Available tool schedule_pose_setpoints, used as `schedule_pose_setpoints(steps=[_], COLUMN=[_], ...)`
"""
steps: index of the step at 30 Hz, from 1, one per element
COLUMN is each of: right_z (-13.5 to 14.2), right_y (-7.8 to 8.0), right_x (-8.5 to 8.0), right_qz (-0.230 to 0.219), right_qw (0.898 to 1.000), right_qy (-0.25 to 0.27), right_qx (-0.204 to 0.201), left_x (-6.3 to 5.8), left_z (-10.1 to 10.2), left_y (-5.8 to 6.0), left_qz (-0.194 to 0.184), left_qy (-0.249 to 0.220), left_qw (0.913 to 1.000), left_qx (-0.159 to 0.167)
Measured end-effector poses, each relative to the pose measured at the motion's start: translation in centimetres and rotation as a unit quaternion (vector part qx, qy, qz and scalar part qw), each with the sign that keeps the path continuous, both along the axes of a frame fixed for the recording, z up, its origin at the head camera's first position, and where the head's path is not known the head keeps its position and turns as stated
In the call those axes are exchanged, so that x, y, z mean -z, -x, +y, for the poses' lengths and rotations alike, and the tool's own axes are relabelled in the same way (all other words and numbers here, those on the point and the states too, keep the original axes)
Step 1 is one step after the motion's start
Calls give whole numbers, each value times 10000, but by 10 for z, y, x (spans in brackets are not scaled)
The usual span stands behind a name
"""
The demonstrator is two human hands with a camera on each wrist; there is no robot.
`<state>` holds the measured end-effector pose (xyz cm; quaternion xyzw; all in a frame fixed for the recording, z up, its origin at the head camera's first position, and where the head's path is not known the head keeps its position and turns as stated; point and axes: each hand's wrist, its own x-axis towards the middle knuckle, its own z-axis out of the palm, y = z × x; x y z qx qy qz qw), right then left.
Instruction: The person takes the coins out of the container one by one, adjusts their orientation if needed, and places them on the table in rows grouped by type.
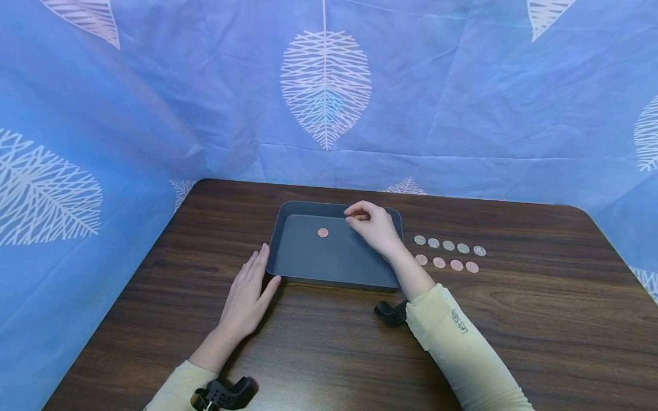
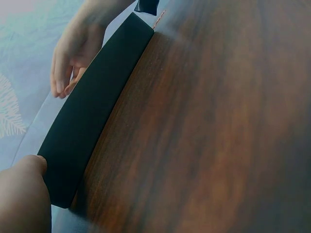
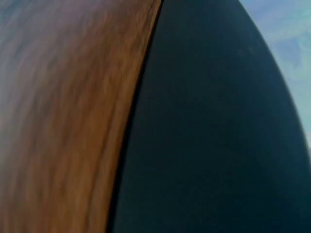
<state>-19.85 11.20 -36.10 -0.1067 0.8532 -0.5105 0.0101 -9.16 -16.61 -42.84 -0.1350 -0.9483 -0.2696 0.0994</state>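
Observation:
A dark grey tray (image 1: 334, 283) lies on the table. Against its left front corner rests my left hand (image 1: 245, 299), fingers straight along the side and thumb by the front wall. In the left wrist view that thumb (image 2: 24, 189) touches the wall's end. Over the tray's back right part hangs my right hand (image 1: 374, 228), fingers loosely bent, with no coin visible in them. One copper coin (image 1: 323, 232) lies inside the tray, left of that hand. The right wrist view shows only the tray wall (image 3: 204, 126) and tabletop, no fingers.
Right of the tray, several silver coins (image 1: 449, 245) form a row, with several copper coins (image 1: 456, 265) in a row in front. The dark wooden table (image 1: 329, 348) meets a blue cloth with leaf prints (image 1: 226, 103) behind. Each wrist wears a black camera (image 1: 392, 313).

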Motion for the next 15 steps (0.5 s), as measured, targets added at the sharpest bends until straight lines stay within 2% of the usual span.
schedule_pose_setpoints(steps=[15], right_z=[-38], right_y=[10], right_x=[11], right_qz=[-350], right_qw=[9991], right_qy=[178], right_qx=[-162], left_x=[0], left_z=[0], left_y=[0], left_qz=[-51], left_qy=[31], left_qw=[10000], left_qx=[-49])
